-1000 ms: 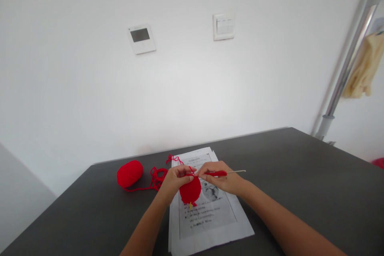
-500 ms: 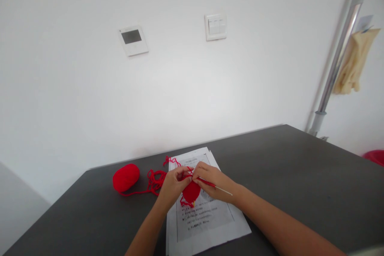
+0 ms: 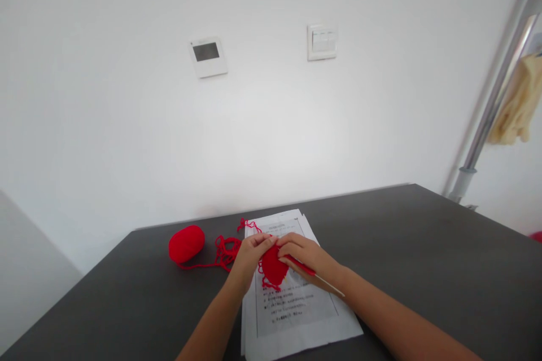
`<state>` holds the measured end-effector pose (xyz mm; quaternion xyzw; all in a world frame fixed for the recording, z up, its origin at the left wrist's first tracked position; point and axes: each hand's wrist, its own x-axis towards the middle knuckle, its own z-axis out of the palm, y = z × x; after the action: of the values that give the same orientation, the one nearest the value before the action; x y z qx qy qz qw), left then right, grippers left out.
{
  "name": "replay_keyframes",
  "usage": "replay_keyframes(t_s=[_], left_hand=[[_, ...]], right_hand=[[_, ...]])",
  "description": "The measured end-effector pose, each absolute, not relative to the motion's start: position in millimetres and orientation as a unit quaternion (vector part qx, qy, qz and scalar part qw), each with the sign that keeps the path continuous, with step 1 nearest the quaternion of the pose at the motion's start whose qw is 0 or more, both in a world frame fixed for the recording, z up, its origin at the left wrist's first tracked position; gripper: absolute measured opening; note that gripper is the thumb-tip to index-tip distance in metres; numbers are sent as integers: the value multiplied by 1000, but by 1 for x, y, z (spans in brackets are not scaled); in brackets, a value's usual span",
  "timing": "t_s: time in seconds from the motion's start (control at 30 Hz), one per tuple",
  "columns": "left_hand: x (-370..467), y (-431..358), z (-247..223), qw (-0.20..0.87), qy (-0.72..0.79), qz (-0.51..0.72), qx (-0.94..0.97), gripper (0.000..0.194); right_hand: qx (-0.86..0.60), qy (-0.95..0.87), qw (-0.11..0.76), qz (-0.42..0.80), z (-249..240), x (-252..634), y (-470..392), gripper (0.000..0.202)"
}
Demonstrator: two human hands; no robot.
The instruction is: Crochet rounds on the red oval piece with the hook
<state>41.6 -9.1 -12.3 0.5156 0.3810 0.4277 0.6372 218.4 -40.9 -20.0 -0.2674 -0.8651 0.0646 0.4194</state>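
Observation:
Above the printed sheets, my left hand (image 3: 249, 256) pinches the upper edge of a small red crochet piece (image 3: 274, 267) between thumb and fingers. My right hand (image 3: 308, 252) meets it from the other side, closed around a crochet hook (image 3: 306, 268) with a red grip. The hook's thin pale end sticks out below the right hand, slanting down to the right; its working tip is hidden among the fingers. Loose loops of red yarn (image 3: 227, 249) lie left of my left hand, with a strand leading to a red yarn ball (image 3: 187, 244).
Under the hands, printed paper sheets (image 3: 311, 335) rest on a dark grey table (image 3: 406, 259). The white wall behind carries a small display panel (image 3: 208, 57) and a switch plate (image 3: 322, 43). A metal pole (image 3: 486, 118) and hanging yellowish gloves (image 3: 516, 104) are at right.
The whole scene has shifted right in view. My right hand has turned a little, so the hook's outer end points more steeply down. Both hands keep their hold, and more of the crochet piece shows.

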Motion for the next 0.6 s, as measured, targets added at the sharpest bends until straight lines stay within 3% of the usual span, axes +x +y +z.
replay_keyframes(t_s=[0.4, 0.6], left_hand=[[43, -11, -12, 734, 358, 434, 380, 20], [48, -10, -15, 708, 373, 458, 387, 20]], right_hand=[[-281, -875, 395, 24, -26, 215, -42, 19], [-308, -851, 422, 45, -24, 212, -42, 15]])
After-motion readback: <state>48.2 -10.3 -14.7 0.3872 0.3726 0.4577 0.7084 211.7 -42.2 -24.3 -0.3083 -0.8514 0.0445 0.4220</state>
